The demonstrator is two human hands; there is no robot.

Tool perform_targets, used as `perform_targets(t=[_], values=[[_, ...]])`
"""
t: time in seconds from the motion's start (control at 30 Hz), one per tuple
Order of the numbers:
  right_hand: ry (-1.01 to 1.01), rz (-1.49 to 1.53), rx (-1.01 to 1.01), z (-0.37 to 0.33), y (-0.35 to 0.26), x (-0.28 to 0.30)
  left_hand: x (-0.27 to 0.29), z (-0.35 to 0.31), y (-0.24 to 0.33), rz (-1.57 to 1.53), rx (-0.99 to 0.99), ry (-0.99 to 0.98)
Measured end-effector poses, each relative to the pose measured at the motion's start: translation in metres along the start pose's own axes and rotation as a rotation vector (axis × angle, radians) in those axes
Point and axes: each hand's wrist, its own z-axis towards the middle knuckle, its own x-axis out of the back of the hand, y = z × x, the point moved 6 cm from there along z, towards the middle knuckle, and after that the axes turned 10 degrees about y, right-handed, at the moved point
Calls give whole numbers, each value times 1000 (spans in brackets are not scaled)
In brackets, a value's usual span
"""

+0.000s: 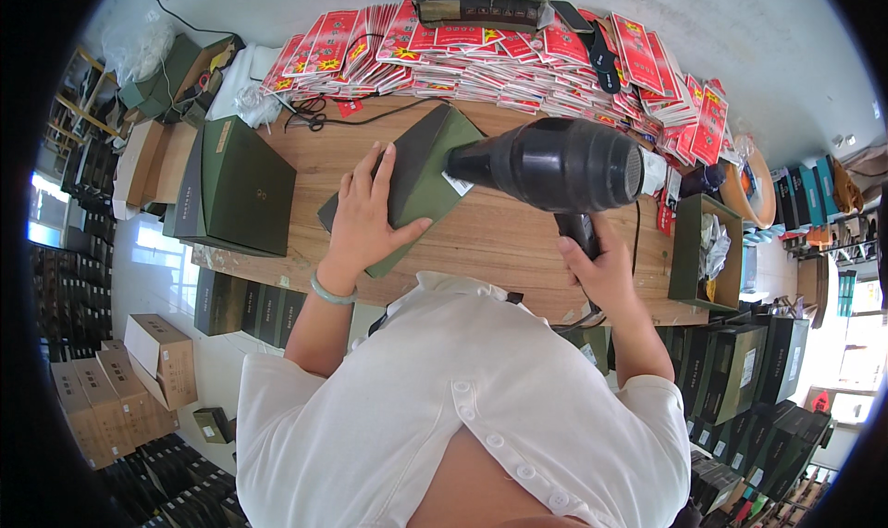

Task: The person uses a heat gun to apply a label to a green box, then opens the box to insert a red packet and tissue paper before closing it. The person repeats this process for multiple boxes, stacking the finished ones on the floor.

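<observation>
A black hair dryer [546,163] is gripped by its handle in my right hand [601,262]. Its nozzle points left, right at a white label [459,184] on the end of a dark green shoe box [416,188]. The nozzle covers part of that label, and I cannot tell whether the two touch. My left hand [365,215], fingers spread, lies flat on the top of the box, with a pale green bangle at the wrist. The box sits at a slant on the wooden table [518,260].
Stacks of red and white printed cards [499,66] line the table's back edge. A larger green box [245,190] stands at the left, and an open green box with crumpled plastic [708,251] at the right. A black cable [398,112] lies behind the shoe box. Cartons [162,357] stand on the floor.
</observation>
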Motion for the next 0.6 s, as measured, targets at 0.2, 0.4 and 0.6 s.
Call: perform_targets(t=[0.2, 0.4, 0.6], values=[[-28, -40, 126, 0, 1, -4, 0, 0, 0, -16, -2, -9], [-23, -54, 127, -7, 4, -4, 1, 0, -1, -12, 25, -12], [1, -42, 150, -11, 7, 0, 0, 0, -4, -14, 41, -16]])
